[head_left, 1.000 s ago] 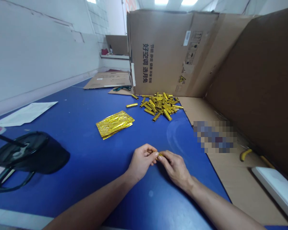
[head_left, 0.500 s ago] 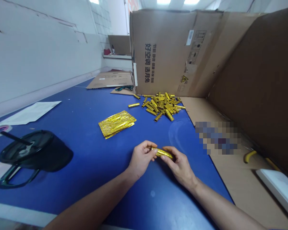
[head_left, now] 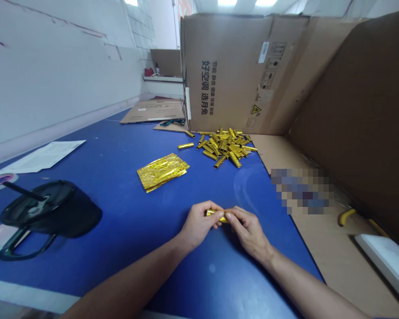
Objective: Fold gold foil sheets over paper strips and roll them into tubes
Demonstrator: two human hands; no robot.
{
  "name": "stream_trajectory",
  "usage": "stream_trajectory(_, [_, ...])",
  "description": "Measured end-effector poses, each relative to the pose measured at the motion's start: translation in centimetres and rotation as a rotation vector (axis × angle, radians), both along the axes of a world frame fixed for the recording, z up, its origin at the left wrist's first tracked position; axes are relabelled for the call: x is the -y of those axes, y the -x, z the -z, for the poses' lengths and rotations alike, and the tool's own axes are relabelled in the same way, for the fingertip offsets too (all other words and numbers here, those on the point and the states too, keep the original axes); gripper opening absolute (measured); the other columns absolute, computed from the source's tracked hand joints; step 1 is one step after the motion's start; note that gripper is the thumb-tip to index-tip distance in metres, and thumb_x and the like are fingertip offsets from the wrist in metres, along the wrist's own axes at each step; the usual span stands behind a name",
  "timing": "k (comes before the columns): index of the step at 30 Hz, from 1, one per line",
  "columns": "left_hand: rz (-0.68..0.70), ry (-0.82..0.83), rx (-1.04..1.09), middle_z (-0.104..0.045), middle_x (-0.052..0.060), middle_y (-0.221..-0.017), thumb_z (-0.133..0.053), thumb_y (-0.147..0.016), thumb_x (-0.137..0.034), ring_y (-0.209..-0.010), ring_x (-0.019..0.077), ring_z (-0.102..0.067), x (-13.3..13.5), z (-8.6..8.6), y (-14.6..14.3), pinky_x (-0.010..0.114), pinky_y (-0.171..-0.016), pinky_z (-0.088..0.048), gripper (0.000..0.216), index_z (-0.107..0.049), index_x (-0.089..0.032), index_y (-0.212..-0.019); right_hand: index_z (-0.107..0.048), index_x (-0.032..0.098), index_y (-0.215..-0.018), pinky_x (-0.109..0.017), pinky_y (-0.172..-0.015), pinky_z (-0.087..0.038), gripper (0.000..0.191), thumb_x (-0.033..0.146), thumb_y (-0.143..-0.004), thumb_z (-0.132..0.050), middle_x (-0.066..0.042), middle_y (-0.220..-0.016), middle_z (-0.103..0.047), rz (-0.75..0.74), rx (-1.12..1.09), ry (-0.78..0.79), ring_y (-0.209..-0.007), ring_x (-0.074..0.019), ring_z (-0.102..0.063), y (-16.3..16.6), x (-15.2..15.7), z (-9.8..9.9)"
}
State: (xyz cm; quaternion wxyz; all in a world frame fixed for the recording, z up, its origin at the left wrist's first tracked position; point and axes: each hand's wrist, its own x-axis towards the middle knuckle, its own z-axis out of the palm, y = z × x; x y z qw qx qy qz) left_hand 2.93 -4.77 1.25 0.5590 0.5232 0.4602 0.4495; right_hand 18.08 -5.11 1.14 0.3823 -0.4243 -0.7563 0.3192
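Between my two hands, just above the blue table, is a rolled tube of gold foil (head_left: pixel 214 213). My left hand (head_left: pixel 199 221) pinches it with thumb and fingers near its left end, which shows past the fingers. The thumb and fingers of my right hand (head_left: pixel 248 226) close on its right part, covering that end. Beyond my hands lies a flat stack of gold foil sheets (head_left: pixel 162 172). Farther back is a loose pile of gold foil tubes (head_left: pixel 224 146), with a single gold tube (head_left: pixel 185 145) lying left of it.
A large cardboard box (head_left: pixel 232 75) stands behind the pile. At the left are a dark lidded mug (head_left: pixel 66 212) with a straw and a white paper sheet (head_left: pixel 43 156). Flat cardboard (head_left: pixel 153 110) lies at the back; a white device (head_left: pixel 385 261) sits at the right.
My hands have come closer together on the gold tube. It has shifted left in my grip: its left end now shows past my left fingers, and my right hand covers its right end.
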Motion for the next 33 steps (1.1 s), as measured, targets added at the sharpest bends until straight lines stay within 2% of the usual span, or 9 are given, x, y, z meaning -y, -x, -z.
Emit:
stream_trajectory(7, [-0.050,0.026,-0.054,-0.055,-0.001,-0.053,-0.057,-0.067,-0.027,-0.047,0.0083,-0.050,-0.03,0.15,-0.21,0.019,-0.048,-0.040,0.015,-0.056,-0.012,-0.065,-0.061,0.017,-0.065,-0.022,-0.055,-0.036,0.031,0.028,-0.085,-0.040,0.001,-0.056,-0.048,0.001,0.021,-0.050,-0.054,-0.0112,-0.046,0.16,-0.02,0.03])
stream_trajectory(14, [-0.081,0.014,-0.070,-0.054,-0.002,-0.052,-0.056,-0.067,-0.027,-0.046,0.0082,-0.050,0.08,0.36,-0.20,0.019,-0.047,-0.040,0.015,-0.052,-0.013,-0.063,-0.066,0.017,-0.075,-0.023,-0.057,-0.037,0.027,0.027,-0.084,-0.042,-0.001,-0.062,-0.055,0.022,0.000,-0.056,-0.058,-0.0122,-0.050,0.20,0.02,0.22])
stream_trajectory(18, [-0.082,0.022,-0.053,-0.054,-0.002,-0.052,-0.057,-0.066,-0.027,-0.047,0.0087,-0.051,0.10,0.18,-0.26,0.019,-0.047,-0.040,0.015,-0.052,-0.013,-0.064,-0.066,0.017,-0.073,-0.022,-0.055,-0.037,0.027,0.028,-0.083,-0.043,-0.001,-0.059,-0.054,0.042,-0.014,-0.050,-0.056,-0.0117,-0.049,0.28,0.06,0.18])
stream_trajectory(26, [-0.125,-0.015,-0.030,-0.054,-0.002,-0.053,-0.058,-0.066,-0.028,-0.047,0.0087,-0.050,-0.12,0.28,-0.07,0.020,-0.047,-0.040,0.016,-0.053,-0.013,-0.064,-0.059,0.016,-0.077,-0.021,-0.046,-0.037,0.024,0.037,-0.079,-0.047,0.002,-0.059,-0.053,0.150,-0.168,0.165,-0.048,-0.0094,-0.045,0.29,-0.11,0.61])
stream_trajectory(30, [-0.138,-0.074,-0.040,-0.053,-0.003,-0.057,-0.059,-0.066,-0.025,-0.049,0.0075,-0.049,-0.20,0.34,0.08,0.019,-0.049,-0.040,0.013,-0.053,-0.013,-0.068,-0.055,0.016,-0.083,-0.019,-0.041,-0.036,0.026,0.040,-0.078,-0.049,0.003,-0.058,-0.050,0.120,-0.245,0.278,-0.044,-0.0080,-0.043,0.21,-0.45,0.62])
stream_trajectory(33, [-0.103,-0.016,0.000,-0.055,-0.002,-0.060,-0.059,-0.065,-0.024,-0.049,0.0084,-0.051,-0.11,0.12,-0.07,0.019,-0.047,-0.040,0.017,-0.053,-0.014,-0.078,-0.057,0.015,-0.078,-0.019,-0.041,-0.035,0.026,0.039,-0.078,-0.049,0.002,-0.058,-0.051,0.097,-0.227,0.289,-0.044,-0.0074,-0.042,0.23,-0.53,0.64])
